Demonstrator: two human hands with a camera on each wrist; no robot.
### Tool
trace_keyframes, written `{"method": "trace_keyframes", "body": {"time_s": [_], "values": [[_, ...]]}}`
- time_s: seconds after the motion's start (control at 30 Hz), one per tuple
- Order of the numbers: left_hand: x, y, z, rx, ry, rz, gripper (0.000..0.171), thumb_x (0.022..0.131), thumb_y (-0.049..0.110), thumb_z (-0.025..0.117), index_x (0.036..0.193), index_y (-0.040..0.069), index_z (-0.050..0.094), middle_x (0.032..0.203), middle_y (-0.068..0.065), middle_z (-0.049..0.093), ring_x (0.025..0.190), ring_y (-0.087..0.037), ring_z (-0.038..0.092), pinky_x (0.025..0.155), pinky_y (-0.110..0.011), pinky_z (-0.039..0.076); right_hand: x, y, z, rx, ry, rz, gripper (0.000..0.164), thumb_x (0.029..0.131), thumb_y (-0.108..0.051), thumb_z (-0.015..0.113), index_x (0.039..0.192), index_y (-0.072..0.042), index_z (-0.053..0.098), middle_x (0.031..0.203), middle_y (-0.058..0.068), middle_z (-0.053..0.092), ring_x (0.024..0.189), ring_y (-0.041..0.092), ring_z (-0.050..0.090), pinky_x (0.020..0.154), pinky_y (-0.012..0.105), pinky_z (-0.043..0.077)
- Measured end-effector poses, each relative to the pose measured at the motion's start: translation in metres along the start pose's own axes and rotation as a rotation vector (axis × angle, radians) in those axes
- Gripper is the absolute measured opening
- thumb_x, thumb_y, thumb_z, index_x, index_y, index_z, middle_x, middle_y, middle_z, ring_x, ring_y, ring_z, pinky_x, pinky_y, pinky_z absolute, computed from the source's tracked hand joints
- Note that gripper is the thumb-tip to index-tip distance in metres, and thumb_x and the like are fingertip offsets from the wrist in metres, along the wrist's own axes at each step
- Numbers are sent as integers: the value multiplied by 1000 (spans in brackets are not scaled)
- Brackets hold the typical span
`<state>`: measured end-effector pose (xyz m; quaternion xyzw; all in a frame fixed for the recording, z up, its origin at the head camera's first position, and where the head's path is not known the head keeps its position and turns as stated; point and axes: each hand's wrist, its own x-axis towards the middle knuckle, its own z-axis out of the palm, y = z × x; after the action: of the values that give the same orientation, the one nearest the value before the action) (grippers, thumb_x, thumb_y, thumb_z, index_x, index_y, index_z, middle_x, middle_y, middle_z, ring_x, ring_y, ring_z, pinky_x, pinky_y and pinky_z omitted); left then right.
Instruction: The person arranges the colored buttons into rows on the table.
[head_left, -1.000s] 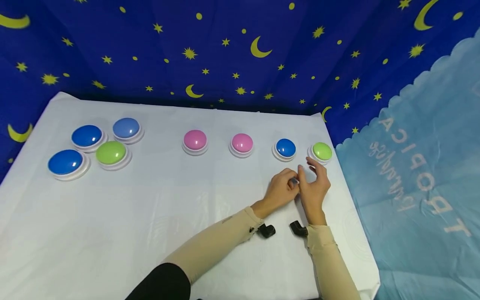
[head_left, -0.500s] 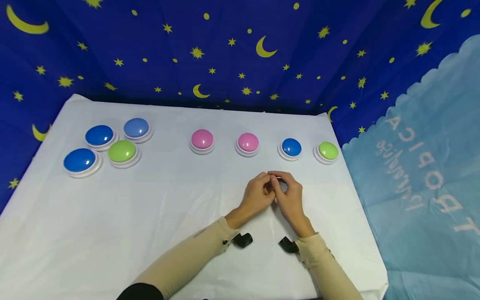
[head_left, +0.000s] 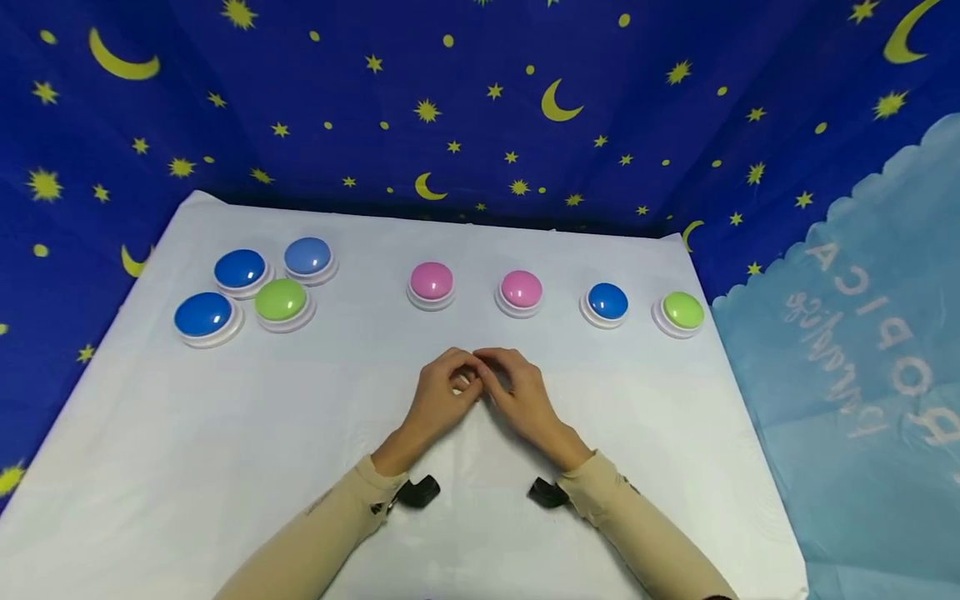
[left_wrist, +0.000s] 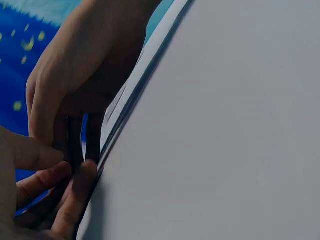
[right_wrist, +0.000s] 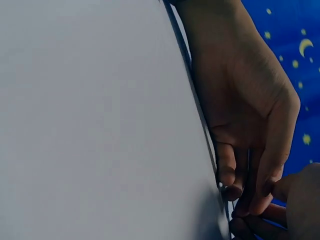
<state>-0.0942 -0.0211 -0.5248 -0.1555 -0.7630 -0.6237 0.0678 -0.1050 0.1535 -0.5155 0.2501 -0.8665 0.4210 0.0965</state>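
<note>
1. The right pink button (head_left: 521, 289), taken as landmark, stands upright on the table (head_left: 637, 400); its dome is round, so it has no evident long axis.
2. The right hand (head_left: 528, 397) sits just on its near side, so the button lies forward of that grip; the left hand (head_left: 435, 402) is farther, nearer-left of it.
3. Both grips are loosely bent, fingertips meeting, with no object visible between them.
4. Left of the landmark is the left pink button (head_left: 431, 282); right of it, the dark blue button (head_left: 607, 302), then the green button (head_left: 683, 311) near the table's right edge.
5. White surface separates hands and landmark.
</note>
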Motion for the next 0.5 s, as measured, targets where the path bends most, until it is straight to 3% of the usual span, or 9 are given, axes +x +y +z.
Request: {"method": "trace_keyframes", "body": {"time_s": [0.17,0.3,0.5], "values": [[-9,-7,-38,-70,86,-55,23,89,-15,67,104,0,75,99,-15,69,80,-25,70,61,-27,61,19,-17,28,8,-76,-62,28,106,-17,62,131,-4,69,125,9,74,120,26,67,104,44,54],[-14,-12,-73,-87,172,-87,13,91,-11,71,103,-4,74,101,-19,68,79,-24,71,62,-27,62,37,-32,55,1,-119,-76,28,108,-18,59,131,-5,69,126,10,74,120,26,66,104,44,52],[-21,-20,-137,-78,369,-140,15,95,1,76,104,-9,73,103,-20,66,72,-17,73,65,-24,62,67,-51,92,19,-178,-63,30,109,-20,57,132,-5,68,127,8,73,120,25,64,106,41,50]]}}
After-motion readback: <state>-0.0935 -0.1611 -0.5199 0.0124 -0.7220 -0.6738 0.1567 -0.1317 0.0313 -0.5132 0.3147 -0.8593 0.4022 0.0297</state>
